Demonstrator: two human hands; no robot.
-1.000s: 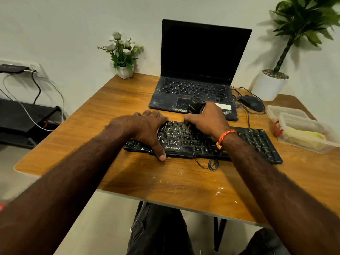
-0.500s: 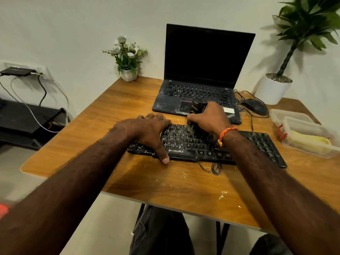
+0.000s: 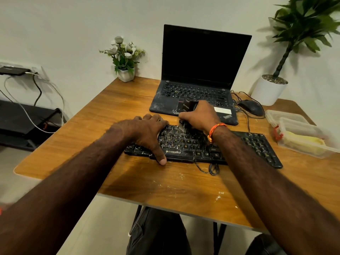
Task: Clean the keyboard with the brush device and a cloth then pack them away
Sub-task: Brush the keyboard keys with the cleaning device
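Note:
A black dusty keyboard lies across the middle of the wooden table. My left hand rests on its left end, fingers over the far edge and thumb against the front edge. My right hand grips a black brush device held upright, with its bristles down on the upper key rows near the keyboard's middle. A yellow cloth lies inside a clear plastic box at the table's right edge.
A dusty open laptop stands just behind the keyboard. A black mouse with cables sits to its right. A small flower pot and a large potted plant stand at the back. White dust specks lie near the front edge.
My right hand with the brush has shifted slightly toward the keyboard's far edge. My left hand stays on the keyboard's left end. The camera view has tilted down a little.

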